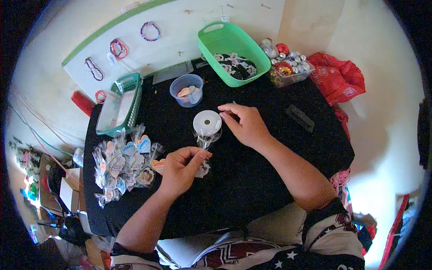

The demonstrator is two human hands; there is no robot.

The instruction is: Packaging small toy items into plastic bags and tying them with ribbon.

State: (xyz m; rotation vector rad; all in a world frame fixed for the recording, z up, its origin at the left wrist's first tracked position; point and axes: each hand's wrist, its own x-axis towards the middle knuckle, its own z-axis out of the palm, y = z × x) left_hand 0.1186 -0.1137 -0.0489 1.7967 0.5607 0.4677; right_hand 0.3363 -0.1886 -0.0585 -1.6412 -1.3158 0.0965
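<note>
My left hand (182, 168) pinches the gathered neck of a small clear plastic bag (204, 141). The bag's top flares out above my fingers, and a printed cut-out (202, 170) shows below them. Just beyond, a white spool (202, 118) with a centre hole lies on the black tablecloth (236, 189), partly behind the bag's top. At the spool's right edge is my right hand (244, 123), thumb and forefinger bent towards it; whether they hold anything thin is unclear. Several filled clear bags with heart-shaped tags (126, 165) are piled left of my left hand.
A blue plastic tub (186, 101) holds paper pieces. Behind stand a light green basket (211, 50) and a clear box of Christmas baubles (293, 76). At left is a dark green basket (133, 108) of clear sleeves. Bracelets (150, 32) hang on the white board. A red bag (337, 77) lies far right.
</note>
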